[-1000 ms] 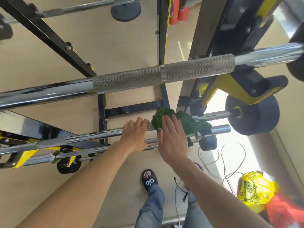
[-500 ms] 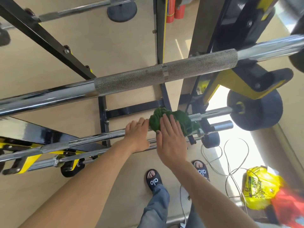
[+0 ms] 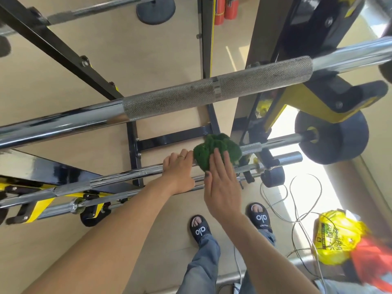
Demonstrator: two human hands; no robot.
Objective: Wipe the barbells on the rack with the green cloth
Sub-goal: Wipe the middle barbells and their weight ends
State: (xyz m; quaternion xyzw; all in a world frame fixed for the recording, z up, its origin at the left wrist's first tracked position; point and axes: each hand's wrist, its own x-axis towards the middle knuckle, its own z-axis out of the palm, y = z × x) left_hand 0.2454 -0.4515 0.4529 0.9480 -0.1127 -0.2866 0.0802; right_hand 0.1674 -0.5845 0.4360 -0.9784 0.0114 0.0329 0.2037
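A bunched green cloth (image 3: 216, 150) sits on a thin chrome barbell (image 3: 118, 178) low on the black and yellow rack (image 3: 132, 145). My right hand (image 3: 220, 183) presses the cloth against the bar with straight fingers. My left hand (image 3: 179, 172) grips the same bar just left of the cloth, its fingers curled over the top. A thick barbell (image 3: 212, 94) with a knurled sleeve runs across the view above them. Another thin bar (image 3: 275, 143) with a black plate (image 3: 339, 139) lies to the right.
Yellow hooks (image 3: 301, 102) hold the thick bar on the right. Cables (image 3: 297, 200) trail over the floor by my feet (image 3: 200, 229). A yellow bag (image 3: 337, 236) and something red lie at the lower right. Red cylinders (image 3: 224, 9) stand at the top.
My right hand has slid the cloth leftwards along the bar, bunching it up close to my left hand. The left hand has kept its grip.
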